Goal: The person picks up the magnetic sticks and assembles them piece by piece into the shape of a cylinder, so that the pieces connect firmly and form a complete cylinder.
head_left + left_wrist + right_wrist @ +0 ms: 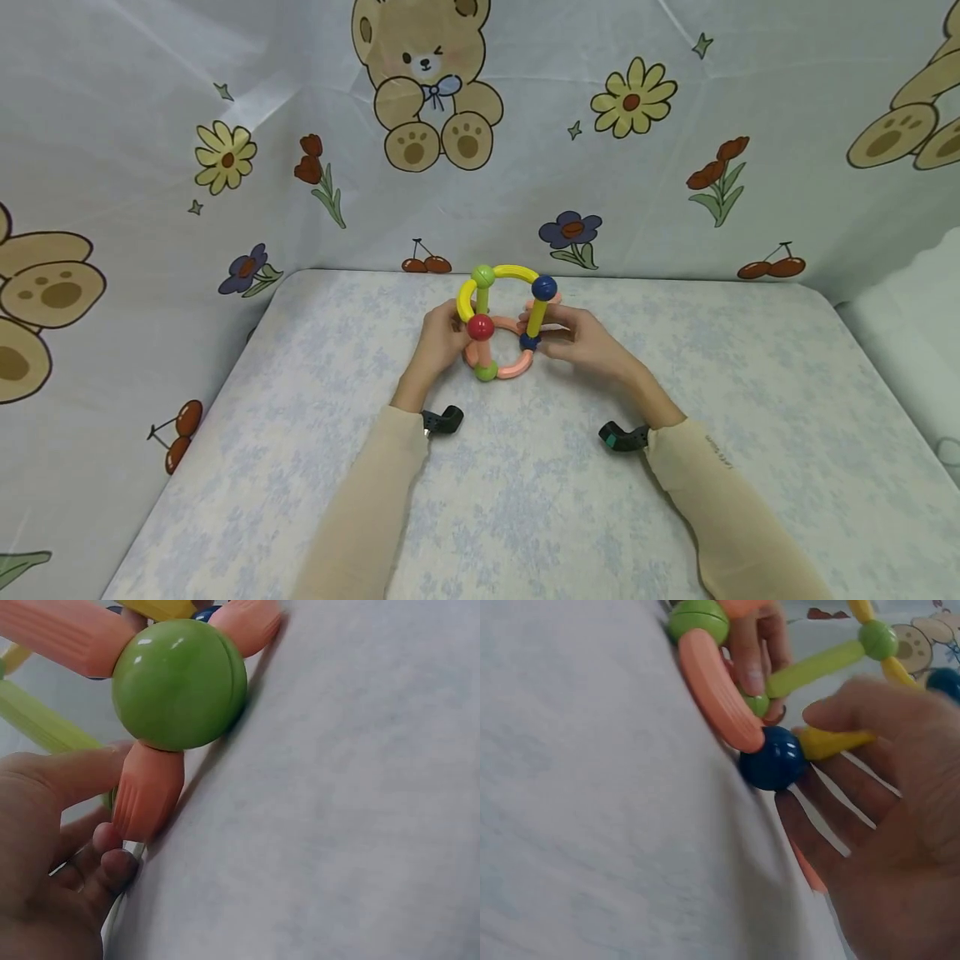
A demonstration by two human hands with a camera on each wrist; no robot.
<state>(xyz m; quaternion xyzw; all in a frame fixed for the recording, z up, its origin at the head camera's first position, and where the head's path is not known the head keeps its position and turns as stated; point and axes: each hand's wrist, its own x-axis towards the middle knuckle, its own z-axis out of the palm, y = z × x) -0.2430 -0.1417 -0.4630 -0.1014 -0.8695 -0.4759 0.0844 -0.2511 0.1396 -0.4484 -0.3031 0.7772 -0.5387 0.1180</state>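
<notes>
A toy frame of balls and rods [512,367] stands on the table, with a ring of pink curved rods at the bottom. Yellow curved rods [516,272] join a light green ball [483,276] to a dark blue one [543,288] and a red one [481,327] at the top. My left hand [441,337] pinches a pink curved rod [150,791] beside the lower green ball [180,684]. Around the lower blue ball [774,758] and the foot of the yellow upright rod [831,743], my right hand [588,340] holds with thumb and fingers.
A pale blue patterned cloth covers the table [525,500]. Behind it hangs a white curtain [525,192] printed with bears and flowers. White fabric [911,333] lies beyond the right edge. Each wrist wears a black camera mount [624,437].
</notes>
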